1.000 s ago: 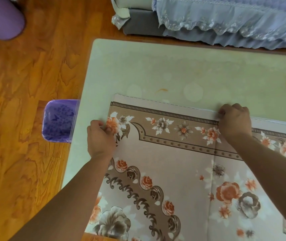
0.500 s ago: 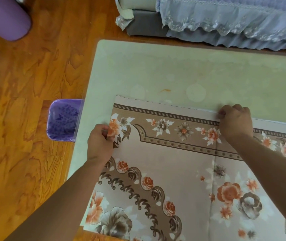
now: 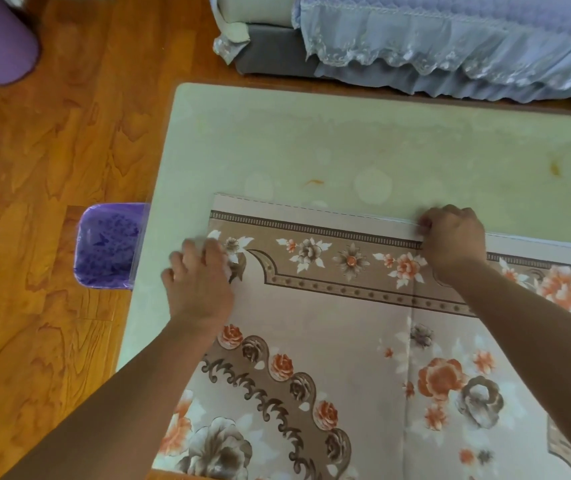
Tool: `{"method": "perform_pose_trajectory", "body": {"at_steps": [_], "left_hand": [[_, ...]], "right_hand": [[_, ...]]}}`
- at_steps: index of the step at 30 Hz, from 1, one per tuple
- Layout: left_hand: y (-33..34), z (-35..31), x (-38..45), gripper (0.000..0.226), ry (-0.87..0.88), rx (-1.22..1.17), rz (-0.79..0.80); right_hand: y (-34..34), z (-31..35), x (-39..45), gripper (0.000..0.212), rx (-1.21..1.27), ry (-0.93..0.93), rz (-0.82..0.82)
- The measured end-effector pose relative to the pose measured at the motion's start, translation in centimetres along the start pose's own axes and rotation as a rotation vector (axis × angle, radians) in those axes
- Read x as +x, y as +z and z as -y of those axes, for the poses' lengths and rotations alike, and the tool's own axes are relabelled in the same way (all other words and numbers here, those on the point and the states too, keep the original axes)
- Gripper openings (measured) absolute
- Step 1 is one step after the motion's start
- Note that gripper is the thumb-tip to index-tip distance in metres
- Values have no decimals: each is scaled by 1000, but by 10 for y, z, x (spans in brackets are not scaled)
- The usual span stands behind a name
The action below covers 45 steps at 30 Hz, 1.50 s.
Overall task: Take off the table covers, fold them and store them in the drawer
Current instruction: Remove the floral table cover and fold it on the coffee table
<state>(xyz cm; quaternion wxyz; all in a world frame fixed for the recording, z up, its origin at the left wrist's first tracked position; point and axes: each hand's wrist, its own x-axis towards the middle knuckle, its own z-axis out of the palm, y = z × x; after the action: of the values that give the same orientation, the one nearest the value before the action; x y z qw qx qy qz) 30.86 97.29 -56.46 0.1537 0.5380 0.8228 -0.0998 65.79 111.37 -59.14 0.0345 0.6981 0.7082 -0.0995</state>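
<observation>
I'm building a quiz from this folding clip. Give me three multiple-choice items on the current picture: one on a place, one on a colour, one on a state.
1. Where is the bin?
A. left of the table
B. on the table
C. beside the sofa

2. What colour is the bin's liner?
A. green
B. purple
C. white

3. What is the right hand doing?
A. hanging free
B. pressing flat on bare table
C. pinching the cover at its far edge

Key: 1 A, it stands on the floor at the table's left edge; 2 B, the liner shows purple; 3 C, the curled fingers grip the hem.
</observation>
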Motion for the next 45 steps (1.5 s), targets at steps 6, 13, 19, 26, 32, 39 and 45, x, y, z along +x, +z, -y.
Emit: {"method": "perform_pose_trajectory", "body": {"at_steps": [6, 13, 19, 26, 32, 39, 45], "left_hand": [[8, -119, -15, 75, 417, -130, 157], [19, -165, -12, 104, 296, 12, 340], [9, -195, -14, 102, 223, 243, 400], [9, -249, -30, 87, 427, 287, 197], [26, -287, -49, 78, 399, 361, 321], [14, -303, -45, 82, 249, 168, 476], [10, -307, -49, 71, 330, 216, 277]], "right_hand": [[0, -4, 5, 26, -44, -50, 22], [-2, -14, 18, 30, -134, -115, 132], [-3, -55, 8, 23, 17, -141, 77], [-23, -221, -12, 41, -72, 117, 82], [-49, -307, -9, 32, 298, 489, 158], [-38, -345, -18, 20, 779, 608, 137], [-32, -342, -9, 35, 617, 590, 153]]}}
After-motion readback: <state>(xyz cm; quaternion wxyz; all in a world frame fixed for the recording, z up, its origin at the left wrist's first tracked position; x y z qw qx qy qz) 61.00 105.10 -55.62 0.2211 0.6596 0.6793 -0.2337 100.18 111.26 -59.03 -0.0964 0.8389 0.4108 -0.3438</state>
